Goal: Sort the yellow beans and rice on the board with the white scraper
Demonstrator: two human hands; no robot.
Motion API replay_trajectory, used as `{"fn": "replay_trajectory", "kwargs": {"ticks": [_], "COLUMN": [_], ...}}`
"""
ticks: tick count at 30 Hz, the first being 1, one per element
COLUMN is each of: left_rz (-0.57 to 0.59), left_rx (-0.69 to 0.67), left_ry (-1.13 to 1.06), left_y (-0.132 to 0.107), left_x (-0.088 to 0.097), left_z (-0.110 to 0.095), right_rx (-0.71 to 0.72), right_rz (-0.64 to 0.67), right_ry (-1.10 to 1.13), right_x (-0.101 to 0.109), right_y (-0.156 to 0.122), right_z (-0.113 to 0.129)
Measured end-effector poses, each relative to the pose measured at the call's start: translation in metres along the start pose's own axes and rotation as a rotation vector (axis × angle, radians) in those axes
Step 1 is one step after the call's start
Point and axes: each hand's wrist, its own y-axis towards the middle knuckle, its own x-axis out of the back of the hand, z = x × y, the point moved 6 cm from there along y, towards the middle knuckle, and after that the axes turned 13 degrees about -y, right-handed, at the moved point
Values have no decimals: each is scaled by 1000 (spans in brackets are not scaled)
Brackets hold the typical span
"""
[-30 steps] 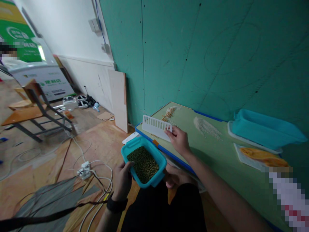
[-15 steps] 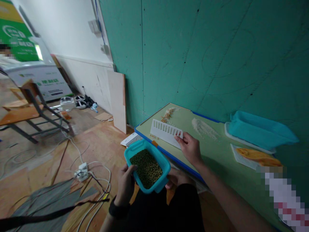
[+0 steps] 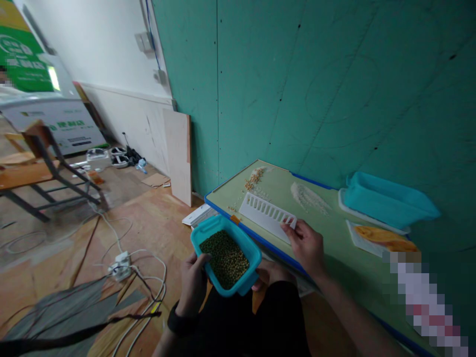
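Note:
My left hand (image 3: 194,284) grips a small teal tub (image 3: 225,253) filled with green beans, held below the near edge of the green table (image 3: 334,248) and above my lap. My right hand (image 3: 307,246) pinches one end of a white slotted plastic divider (image 3: 266,214) that lies low on the tabletop near the edge. A small heap of yellow grains (image 3: 253,179) sits at the table's far corner. A streak of white rice (image 3: 308,196) lies to its right.
A large teal basin on a white tray (image 3: 386,202) stands against the teal wall, with an orange-topped tray (image 3: 383,239) before it. A board (image 3: 178,158) leans on the wall. A power strip (image 3: 119,263) and cables cross the wooden floor; a desk (image 3: 33,176) stands at far left.
My right hand has drawn the white divider to the right and laid it lower on the table. The tub of beans stays in my left hand, almost unmoved.

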Motion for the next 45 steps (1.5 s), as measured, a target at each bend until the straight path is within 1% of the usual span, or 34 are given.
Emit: {"fn": "replay_trajectory", "kwargs": {"ticks": [7,11,20,27,32,39,45], "left_rz": [-10,-20,-26,-16,-9,-1,-9], "left_rx": [1,0,-22,-38,-48,-54,-48], "left_ry": [6,19,21,18,22,12,9], "left_y": [-5,-6,0,9,18,21,19], "left_x": [-6,-8,-5,3,7,8,7], "left_z": [-3,-5,-11,-14,-15,-20,-21], "right_rx": [44,52,89,100,92,91,87], "right_rz": [-33,-8,-66,-144,-98,-12,-10], "right_ry": [-44,-37,-52,-92,-90,-52,-30], "right_x": [8,4,-21,-20,-31,-47,-54], "right_y": [-16,-22,-4,7,19,16,21], "right_z": [3,7,18,18,22,35,35]}}
